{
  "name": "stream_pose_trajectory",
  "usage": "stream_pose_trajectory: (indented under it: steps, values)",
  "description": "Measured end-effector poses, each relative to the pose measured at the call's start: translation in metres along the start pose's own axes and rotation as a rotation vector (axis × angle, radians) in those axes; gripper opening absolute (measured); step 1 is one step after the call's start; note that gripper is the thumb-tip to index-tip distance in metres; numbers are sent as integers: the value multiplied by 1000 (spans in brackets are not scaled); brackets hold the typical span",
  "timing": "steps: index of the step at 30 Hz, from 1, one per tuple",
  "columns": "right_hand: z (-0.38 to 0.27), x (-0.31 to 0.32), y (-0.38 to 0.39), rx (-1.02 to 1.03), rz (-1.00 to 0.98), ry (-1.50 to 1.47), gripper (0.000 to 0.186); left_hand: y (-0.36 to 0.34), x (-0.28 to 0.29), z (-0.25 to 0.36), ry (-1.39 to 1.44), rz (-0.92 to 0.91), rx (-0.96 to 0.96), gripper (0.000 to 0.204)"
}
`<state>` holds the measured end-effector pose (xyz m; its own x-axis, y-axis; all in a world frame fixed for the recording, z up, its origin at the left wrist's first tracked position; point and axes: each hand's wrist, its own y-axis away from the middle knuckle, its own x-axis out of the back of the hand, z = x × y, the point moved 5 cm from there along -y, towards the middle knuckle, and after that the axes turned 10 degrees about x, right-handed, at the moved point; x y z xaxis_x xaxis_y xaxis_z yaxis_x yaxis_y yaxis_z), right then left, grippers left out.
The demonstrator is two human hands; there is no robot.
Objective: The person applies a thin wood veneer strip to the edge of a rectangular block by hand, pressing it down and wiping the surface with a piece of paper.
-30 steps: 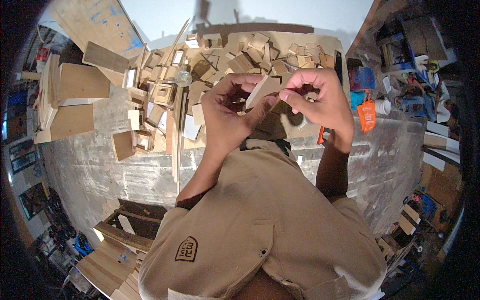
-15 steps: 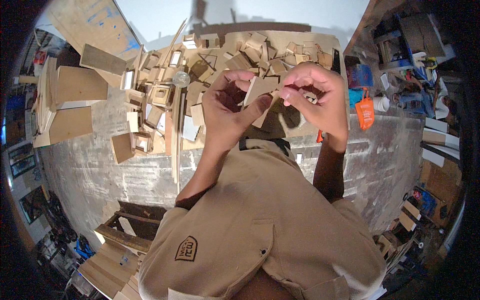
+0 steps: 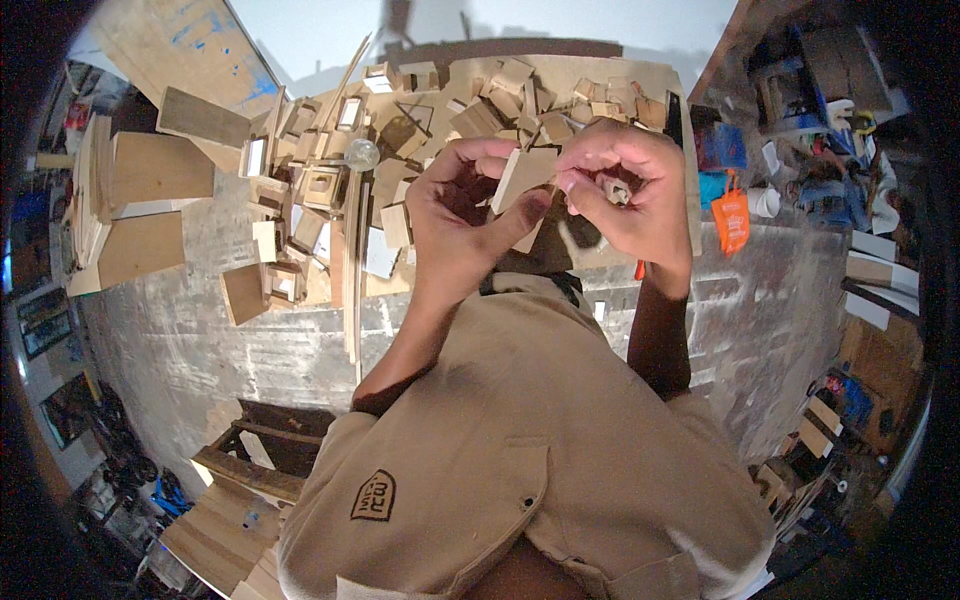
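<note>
Between the thumb and fingers of my left hand (image 3: 460, 210) is a small flat piece of wood (image 3: 524, 178), held tilted above the near edge of the worktable. My right hand (image 3: 635, 195) is at the piece's right edge, its thumb and forefinger pinched together. Whatever sits between those fingertips is too small or too hidden to name. Small wooden blocks and box-like frames (image 3: 322, 187) lie scattered on the table beyond and to the left of my hands.
Long thin wooden strips (image 3: 352, 265) jut over the table's near edge. A clear round object (image 3: 362, 155) rests among the pieces. Wooden panels (image 3: 160, 170) stand at the left. An orange bag (image 3: 731, 222) hangs off the right side. A wooden crate (image 3: 260, 450) stands lower left.
The wood piece has turned slightly in my left hand. My right fingertips have shifted a little up and left along its edge.
</note>
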<state>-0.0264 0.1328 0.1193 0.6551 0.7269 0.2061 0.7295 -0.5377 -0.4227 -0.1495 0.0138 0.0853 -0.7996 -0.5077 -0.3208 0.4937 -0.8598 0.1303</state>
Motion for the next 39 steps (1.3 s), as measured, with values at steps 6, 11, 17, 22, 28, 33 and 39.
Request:
stream_pose_trajectory:
  steps: [6,11,17,22,28,33,39]
  values:
    - [-10,-1,-6,169,-56,159,11,1,-2,0,-19,6,3,43]
    - [-15,-2,-7,227,-74,211,13,1,-2,-2,-3,18,-20,43]
    - [-21,-5,-10,261,-62,212,15,2,1,-5,43,65,-35,42]
    - [-18,-2,-7,211,-60,199,17,5,-1,0,41,45,-11,41]
    - [-15,-1,-1,119,-15,127,18,7,-1,1,-7,0,-77,44]
    - [-20,1,-1,156,-28,158,17,9,-2,1,-31,-33,-115,48]
    - [-20,2,1,165,-2,148,16,10,-5,7,-43,-74,-128,53]
